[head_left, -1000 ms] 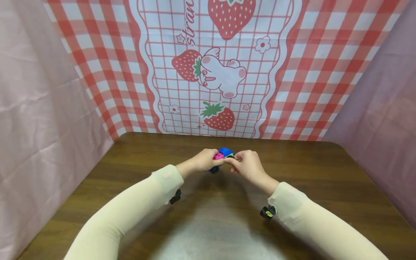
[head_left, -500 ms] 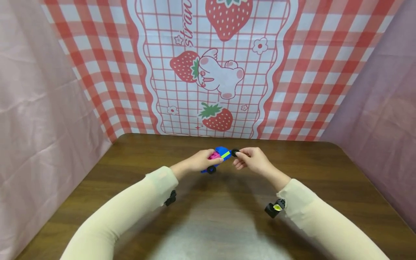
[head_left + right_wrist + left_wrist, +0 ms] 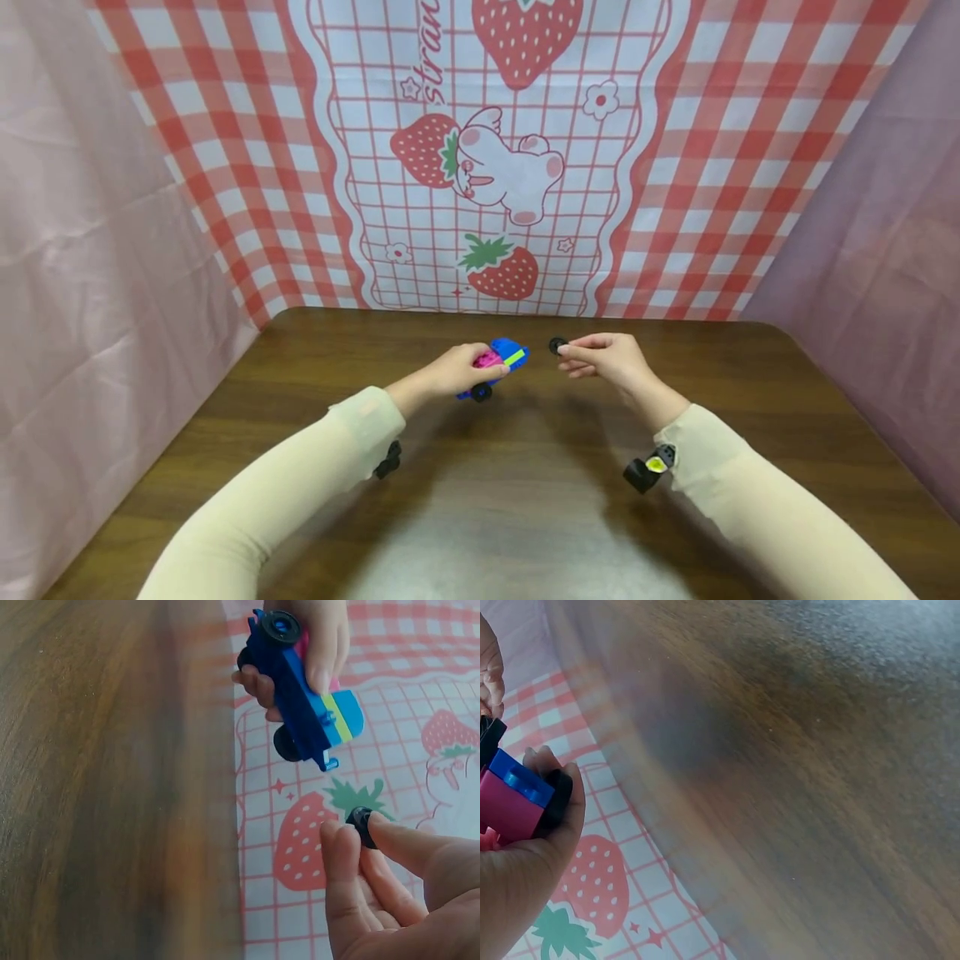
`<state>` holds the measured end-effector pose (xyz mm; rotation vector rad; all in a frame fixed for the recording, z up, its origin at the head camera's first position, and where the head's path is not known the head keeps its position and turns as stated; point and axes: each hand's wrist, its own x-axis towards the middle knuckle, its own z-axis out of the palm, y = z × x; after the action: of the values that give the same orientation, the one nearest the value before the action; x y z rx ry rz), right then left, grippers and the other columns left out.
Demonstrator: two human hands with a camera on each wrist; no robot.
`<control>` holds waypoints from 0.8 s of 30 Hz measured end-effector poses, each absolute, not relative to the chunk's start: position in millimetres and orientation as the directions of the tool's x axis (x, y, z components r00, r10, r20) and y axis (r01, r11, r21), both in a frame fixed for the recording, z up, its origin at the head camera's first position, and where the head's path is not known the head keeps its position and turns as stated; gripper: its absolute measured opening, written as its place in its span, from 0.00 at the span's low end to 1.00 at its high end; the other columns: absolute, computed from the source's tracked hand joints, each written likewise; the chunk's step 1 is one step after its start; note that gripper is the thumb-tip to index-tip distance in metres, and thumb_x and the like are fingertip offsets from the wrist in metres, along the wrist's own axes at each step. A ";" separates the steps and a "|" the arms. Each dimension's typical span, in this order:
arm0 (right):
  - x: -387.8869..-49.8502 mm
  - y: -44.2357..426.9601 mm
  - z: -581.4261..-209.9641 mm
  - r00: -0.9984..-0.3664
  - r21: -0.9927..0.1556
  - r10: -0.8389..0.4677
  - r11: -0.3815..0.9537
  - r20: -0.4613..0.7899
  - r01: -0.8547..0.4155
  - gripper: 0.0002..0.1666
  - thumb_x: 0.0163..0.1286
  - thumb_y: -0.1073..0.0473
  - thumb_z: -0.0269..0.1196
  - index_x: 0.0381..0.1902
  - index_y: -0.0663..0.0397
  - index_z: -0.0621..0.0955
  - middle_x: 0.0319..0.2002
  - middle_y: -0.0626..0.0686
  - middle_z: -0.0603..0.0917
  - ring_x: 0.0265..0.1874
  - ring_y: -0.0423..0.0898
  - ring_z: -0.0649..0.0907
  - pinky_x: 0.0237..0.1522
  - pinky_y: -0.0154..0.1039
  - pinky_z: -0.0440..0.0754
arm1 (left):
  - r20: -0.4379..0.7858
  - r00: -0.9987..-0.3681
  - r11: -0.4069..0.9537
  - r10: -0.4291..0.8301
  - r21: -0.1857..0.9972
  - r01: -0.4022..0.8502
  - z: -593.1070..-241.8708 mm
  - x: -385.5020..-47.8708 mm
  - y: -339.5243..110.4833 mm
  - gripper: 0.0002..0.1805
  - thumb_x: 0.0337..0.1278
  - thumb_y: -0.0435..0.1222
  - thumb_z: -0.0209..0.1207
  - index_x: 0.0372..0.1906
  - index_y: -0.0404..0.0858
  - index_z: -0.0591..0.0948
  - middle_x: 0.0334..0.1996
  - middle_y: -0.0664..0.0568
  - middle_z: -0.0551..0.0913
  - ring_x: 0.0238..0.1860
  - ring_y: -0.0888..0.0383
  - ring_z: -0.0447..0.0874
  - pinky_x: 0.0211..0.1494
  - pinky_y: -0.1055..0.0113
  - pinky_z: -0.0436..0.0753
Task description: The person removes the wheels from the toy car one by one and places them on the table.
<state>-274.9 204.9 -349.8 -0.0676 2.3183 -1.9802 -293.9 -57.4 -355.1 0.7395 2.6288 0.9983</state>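
Observation:
A blue toy car (image 3: 300, 701) with a pink top and a yellow-green stripe is held above the table by my left hand (image 3: 452, 372), the thumb across its side. Black wheels sit on the car; the near front corner shows a bare axle peg (image 3: 330, 762) in the right wrist view. My right hand (image 3: 615, 360) pinches a loose black wheel (image 3: 361, 825) between thumb and fingers, a short gap to the right of the car. In the left wrist view only part of the car (image 3: 514, 796) shows at the edge.
Both hands are over a brown wooden table (image 3: 510, 500). A red-and-white checked cloth with strawberries (image 3: 502, 271) hangs behind its far edge. Pale pink cloth (image 3: 112, 250) hangs at the left and a purplish one (image 3: 870, 233) at the right.
The wheel has come away from the car's front corner and moved right in my right hand. My left hand has shifted slightly left with the car.

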 end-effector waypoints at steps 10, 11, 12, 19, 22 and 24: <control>-282.1 215.4 -351.9 -0.996 -0.994 -0.038 0.078 -0.077 0.074 0.24 0.67 0.62 0.63 0.55 0.75 0.74 0.26 0.46 0.88 0.27 0.39 0.88 0.38 0.37 0.86 | -0.049 -0.856 0.628 0.515 0.701 0.338 -357.7 -292.8 -62.5 0.21 0.66 0.51 0.56 0.48 0.36 0.77 0.30 0.51 0.75 0.27 0.60 0.70 0.28 0.71 0.71; -282.7 216.5 -352.1 -0.996 -0.995 -0.036 0.069 -0.080 0.078 0.25 0.68 0.63 0.63 0.57 0.75 0.73 0.26 0.45 0.88 0.27 0.39 0.88 0.38 0.36 0.85 | -0.050 -0.856 0.628 0.515 0.701 0.338 -357.3 -292.3 -62.7 0.21 0.66 0.51 0.56 0.48 0.36 0.77 0.31 0.51 0.75 0.27 0.60 0.70 0.28 0.71 0.71; -283.0 217.3 -352.0 -0.996 -0.995 -0.033 0.061 -0.083 0.081 0.25 0.68 0.63 0.62 0.58 0.76 0.73 0.27 0.45 0.88 0.27 0.39 0.88 0.38 0.36 0.85 | -0.050 -0.856 0.629 0.515 0.701 0.337 -357.1 -292.0 -62.9 0.21 0.66 0.51 0.56 0.48 0.36 0.77 0.31 0.51 0.75 0.28 0.60 0.70 0.29 0.71 0.71; -287.8 224.8 -354.4 -0.990 -0.990 -0.021 -0.021 -0.141 0.142 0.28 0.69 0.67 0.60 0.63 0.77 0.68 0.26 0.46 0.87 0.26 0.38 0.87 0.42 0.36 0.85 | -0.050 -0.859 0.635 0.509 0.695 0.336 -357.3 -290.2 -64.6 0.21 0.65 0.51 0.56 0.48 0.36 0.77 0.31 0.51 0.75 0.29 0.60 0.70 0.29 0.71 0.71; -290.9 228.2 -357.2 -0.988 -0.988 -0.013 -0.033 -0.152 0.152 0.24 0.68 0.68 0.60 0.59 0.76 0.71 0.25 0.47 0.87 0.25 0.39 0.87 0.42 0.36 0.85 | -0.049 -0.859 0.634 0.510 0.696 0.337 -358.6 -289.6 -65.2 0.20 0.65 0.50 0.56 0.46 0.37 0.77 0.29 0.52 0.74 0.27 0.60 0.69 0.29 0.71 0.70; -292.9 229.9 -359.2 -0.988 -0.987 -0.001 -0.043 -0.155 0.155 0.19 0.68 0.69 0.60 0.54 0.74 0.74 0.24 0.48 0.86 0.24 0.39 0.87 0.40 0.35 0.85 | -0.048 -0.858 0.633 0.512 0.697 0.338 -358.9 -288.7 -65.0 0.19 0.65 0.50 0.57 0.45 0.37 0.77 0.29 0.52 0.74 0.27 0.61 0.69 0.28 0.71 0.70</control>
<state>-292.9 229.9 -359.2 0.1691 2.0951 -2.1865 -288.7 -65.0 -358.9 0.6930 2.6141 1.0418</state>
